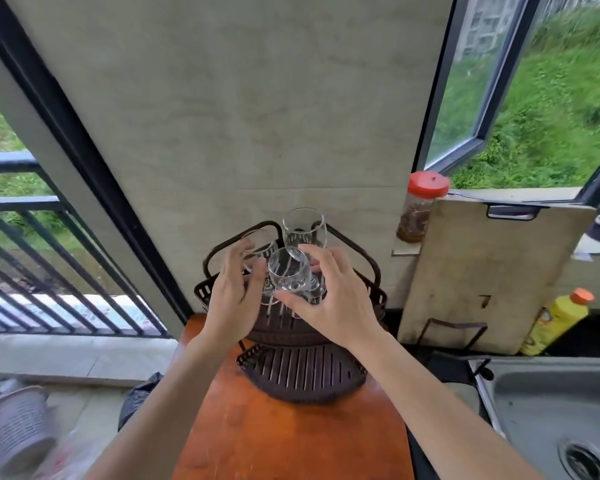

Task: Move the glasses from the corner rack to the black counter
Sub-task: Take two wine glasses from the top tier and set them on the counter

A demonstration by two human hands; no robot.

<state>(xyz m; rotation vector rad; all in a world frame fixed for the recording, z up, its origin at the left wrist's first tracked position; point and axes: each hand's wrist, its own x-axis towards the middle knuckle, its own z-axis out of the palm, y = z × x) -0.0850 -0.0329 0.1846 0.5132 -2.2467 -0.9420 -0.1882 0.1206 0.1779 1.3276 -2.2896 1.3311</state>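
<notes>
Three clear stemmed glasses stand on the top tier of a dark brown two-tier corner rack (371,292) against the wall. My left hand (232,299) curls around the left glass (260,245), thumb and fingers on either side. My right hand (333,299) cups the front glass (288,273), with the thumb below it and the fingers behind. The tall back glass (303,228) stands free behind both hands. The black counter (596,336) runs to the right, behind the sink.
The rack sits on an orange-brown table top (291,438). Right of it lean a large pale cutting board (492,271), a red-lidded jar (418,209) and a yellow bottle (558,320). A steel sink (548,410) is at the lower right. The window (475,81) is open.
</notes>
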